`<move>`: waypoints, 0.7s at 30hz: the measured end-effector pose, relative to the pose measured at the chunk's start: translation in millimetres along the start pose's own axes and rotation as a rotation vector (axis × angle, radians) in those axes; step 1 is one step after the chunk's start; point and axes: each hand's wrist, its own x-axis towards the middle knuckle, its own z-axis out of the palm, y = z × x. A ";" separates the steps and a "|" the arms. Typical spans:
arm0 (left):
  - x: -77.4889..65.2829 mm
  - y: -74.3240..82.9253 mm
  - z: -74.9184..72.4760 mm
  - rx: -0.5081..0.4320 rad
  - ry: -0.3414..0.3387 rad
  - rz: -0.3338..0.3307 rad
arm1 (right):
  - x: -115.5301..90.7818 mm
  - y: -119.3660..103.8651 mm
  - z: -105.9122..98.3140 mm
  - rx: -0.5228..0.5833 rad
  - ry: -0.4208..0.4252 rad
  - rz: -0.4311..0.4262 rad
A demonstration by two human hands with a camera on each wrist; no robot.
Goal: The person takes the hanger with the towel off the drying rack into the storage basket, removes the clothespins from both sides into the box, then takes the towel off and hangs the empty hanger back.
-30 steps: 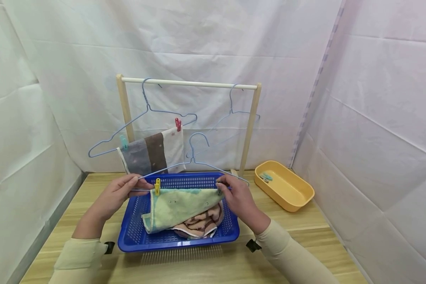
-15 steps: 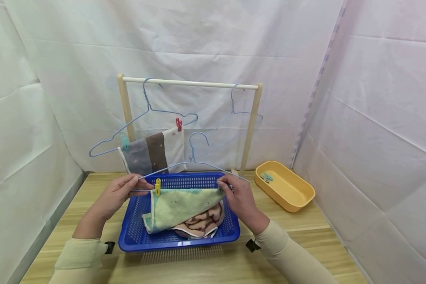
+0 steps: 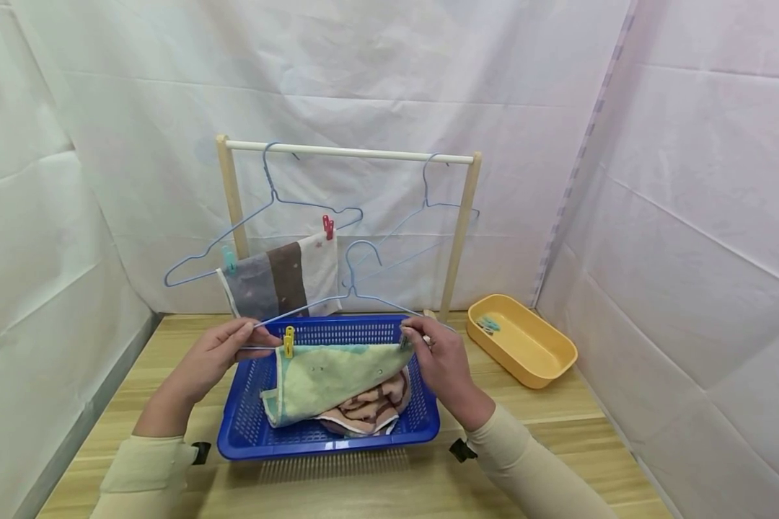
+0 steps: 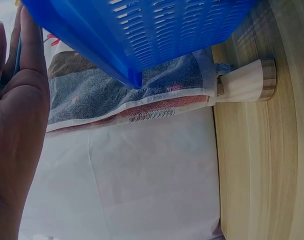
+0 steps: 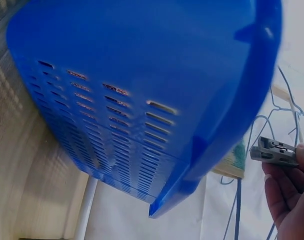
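Observation:
A blue wire hanger (image 3: 352, 288) is held above the basket, its hook pointing up. My left hand (image 3: 217, 353) grips its left end between thumb and fingers. A green and yellow towel (image 3: 331, 375) hangs folded over its lower bar, with a yellow clothespin (image 3: 288, 342) clipped at the towel's left corner. At the right corner my right hand (image 3: 441, 360) pinches a grey clothespin (image 5: 275, 151), seen closest in the right wrist view. Whether this clothespin bites the towel I cannot tell. A brown and pink towel (image 3: 370, 407) lies in the blue basket (image 3: 327, 448) below.
Behind stands a rack with a white rail (image 3: 363, 152) and wooden posts. On it hang one hanger bearing a grey, brown and white towel (image 3: 285, 277) with red and teal clothespins, and another hanger (image 3: 425, 205). A yellow tray (image 3: 526, 346) with several clothespins stands at right.
My right hand has shifted slightly to the right, its thumb and fingers changing position around the grey clothespin. The left hand, hanger and towel have barely moved.

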 end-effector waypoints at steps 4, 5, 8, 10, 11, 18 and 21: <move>0.3 -1.1 0.3 -0.003 0.002 0.003 | -0.3 0.9 -1.0 -0.001 0.002 -0.008; 0.3 -1.3 0.4 -0.002 0.002 0.004 | -0.2 1.1 -1.1 -0.001 0.001 -0.008; 0.2 -1.5 0.5 -0.001 0.004 0.007 | 0.0 1.6 -1.1 0.002 0.009 -0.012; 0.1 -1.4 0.6 -0.003 0.004 0.007 | 0.2 1.6 -1.0 0.004 0.014 -0.013; 0.1 -1.4 0.6 -0.002 0.004 0.006 | 0.2 1.5 -1.0 0.006 0.014 -0.010; -0.1 -1.4 0.9 -0.002 0.011 -0.006 | 0.7 -2.6 -3.0 0.054 -0.014 0.029; -0.1 -1.3 1.1 -0.001 0.014 -0.009 | 1.3 -4.7 -4.7 0.074 -0.014 0.040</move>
